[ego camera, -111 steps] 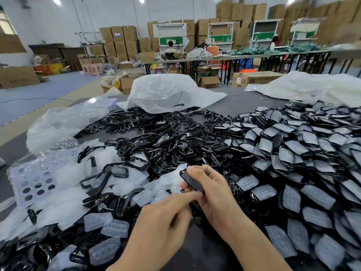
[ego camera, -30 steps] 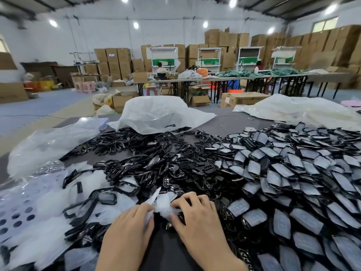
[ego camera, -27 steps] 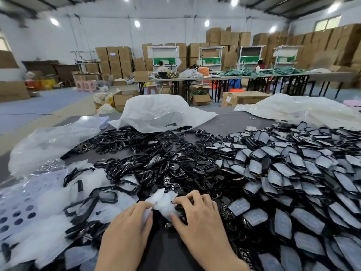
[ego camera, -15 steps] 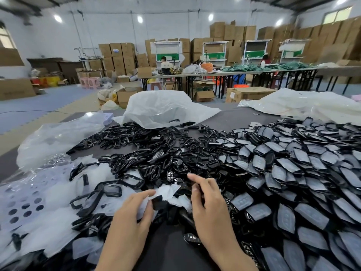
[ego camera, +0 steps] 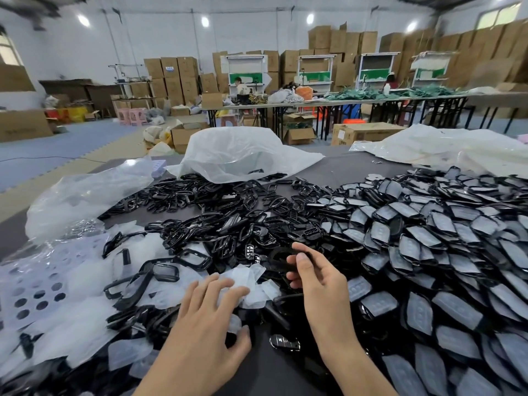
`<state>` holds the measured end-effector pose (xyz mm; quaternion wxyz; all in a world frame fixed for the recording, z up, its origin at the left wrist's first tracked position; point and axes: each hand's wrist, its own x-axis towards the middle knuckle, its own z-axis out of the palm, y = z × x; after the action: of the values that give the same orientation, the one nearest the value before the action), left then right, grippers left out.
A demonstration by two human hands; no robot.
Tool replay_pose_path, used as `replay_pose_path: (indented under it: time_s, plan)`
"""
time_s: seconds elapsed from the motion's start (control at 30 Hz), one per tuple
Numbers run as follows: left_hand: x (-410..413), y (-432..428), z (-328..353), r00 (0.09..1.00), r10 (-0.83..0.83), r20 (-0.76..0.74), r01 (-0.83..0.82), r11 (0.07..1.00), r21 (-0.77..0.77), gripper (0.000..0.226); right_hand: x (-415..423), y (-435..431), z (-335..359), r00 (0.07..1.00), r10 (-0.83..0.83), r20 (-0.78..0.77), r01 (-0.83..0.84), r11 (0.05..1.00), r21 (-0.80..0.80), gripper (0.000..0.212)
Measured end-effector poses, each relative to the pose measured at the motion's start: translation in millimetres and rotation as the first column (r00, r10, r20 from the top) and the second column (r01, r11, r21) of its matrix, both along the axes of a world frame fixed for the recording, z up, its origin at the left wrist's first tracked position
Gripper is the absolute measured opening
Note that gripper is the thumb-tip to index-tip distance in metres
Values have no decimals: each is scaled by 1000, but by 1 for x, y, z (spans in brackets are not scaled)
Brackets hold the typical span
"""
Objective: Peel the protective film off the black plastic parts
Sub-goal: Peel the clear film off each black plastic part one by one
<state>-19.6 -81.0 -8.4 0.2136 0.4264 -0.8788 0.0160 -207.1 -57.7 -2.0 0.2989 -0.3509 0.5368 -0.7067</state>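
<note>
1. The right hand (ego camera: 323,284), low and right of centre in the frame, pinched a small black plastic part (ego camera: 308,255) between its thumb and curled forefinger. Its other fingers hung loosely bent below.
2. The left hand (ego camera: 205,318), at bottom centre, lay flat with its fingers spread and straight, gripping nothing. Its fingertips rested on a few loose pieces of clear peeled film (ego camera: 251,281).
3. A heap of film-covered black parts (ego camera: 428,238) filled the right half of the frame, overlapping like scales and crowding close beside the right hand.
4. Directly beyond both hands, at mid-frame, lay a tangle of bare black frames (ego camera: 217,221).
5. At lower left, a drift of translucent film scraps (ego camera: 85,315) carried a few black frames and partly covered a pale lilac perforated sheet (ego camera: 28,287).
6. A single loose black part (ego camera: 284,342) lay on the dark grey tabletop (ego camera: 343,170) between the wrists.
7. Along the table's far side sat a crumpled white plastic bag (ego camera: 237,152) at upper centre, a clear plastic bag (ego camera: 85,192) at left and a white plastic sheet (ego camera: 445,144) at upper right.
8. Stacked brown cardboard boxes (ego camera: 171,75) lined the back wall.
</note>
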Motion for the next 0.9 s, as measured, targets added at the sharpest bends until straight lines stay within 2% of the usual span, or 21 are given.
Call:
replay_pose_path:
  time_s: [0.1, 0.2, 0.27, 0.33, 0.43, 0.53, 0.6, 0.67, 0.77, 0.9]
  plan:
    - [2, -5, -1, 1000, -23, 4, 24, 999, -49, 22, 0, -1, -1, 1000, 0, 9, 0, 1000, -10, 21]
    - [6, -11, -4, 1000, -9, 24, 11, 997, -78, 28, 1, -1, -1, 1000, 0, 5, 0, 1000, -10, 21]
    - [5, -11, -3, 999, -9, 34, 14, 992, -129, 14, 2, -1, -1, 1000, 0, -7, 0, 1000, -12, 20]
    - [4, -11, -3, 1000, 3, 30, 1, 991, -136, 27, 3, 0, -1, 1000, 8, -12, -8, 1000, -15, 21]
    - [2, -7, 4, 999, 19, -46, -25, 990, -137, 32, 3, 0, 0, 1000, 14, 2, -14, 1000, -19, 20]
    - [-1, -5, 9, 982, 36, -184, -59, 991, -122, 24, 2, -1, 0, 999, 17, 34, -16, 1000, -23, 20]
    - [-2, -4, 12, 943, 108, -315, -117, 993, -10, 4, 2, -2, -1, 998, 29, 49, -28, 999, -20, 20]
    - [-4, -2, 11, 882, 202, -425, -139, 975, 175, 16, 2, -3, -2, 996, 44, 73, -43, 999, -15, 21]
    - [-6, -1, 13, 827, 150, -541, -62, 982, 179, 13, 3, -4, -2, 990, 77, 118, -76, 997, -9, 24]
    - [-8, 1, 18, 638, 209, -741, 19, 958, 286, 13, 7, -3, 1, 981, 151, 121, -150, 989, -16, 29]
